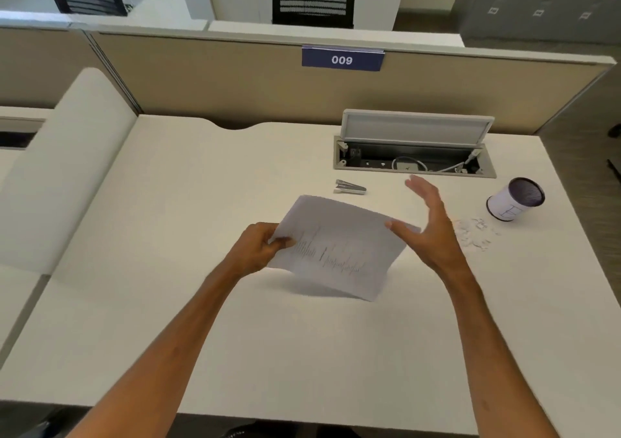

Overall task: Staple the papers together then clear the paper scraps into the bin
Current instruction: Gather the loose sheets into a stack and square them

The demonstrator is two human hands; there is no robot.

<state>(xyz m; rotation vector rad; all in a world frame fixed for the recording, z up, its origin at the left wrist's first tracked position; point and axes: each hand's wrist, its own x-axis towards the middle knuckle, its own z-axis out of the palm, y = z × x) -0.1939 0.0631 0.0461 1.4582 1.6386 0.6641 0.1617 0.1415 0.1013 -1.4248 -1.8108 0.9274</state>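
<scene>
In the middle of the frame the left hand (257,248) pinches the left edge of the papers (339,246) between thumb and fingers and holds them tilted above the white counter (168,202), with a shadow under them. Just above the papers lies the stapler (349,187) on the counter, and at the right edge of the papers the right hand (428,226) is open, its fingers spread and only the thumb touching the sheet. Further right the paper scraps (472,232) lie in a small heap, and near them in the right part of the frame stands the bin (515,199), upright, below the open cable tray (415,155).
</scene>
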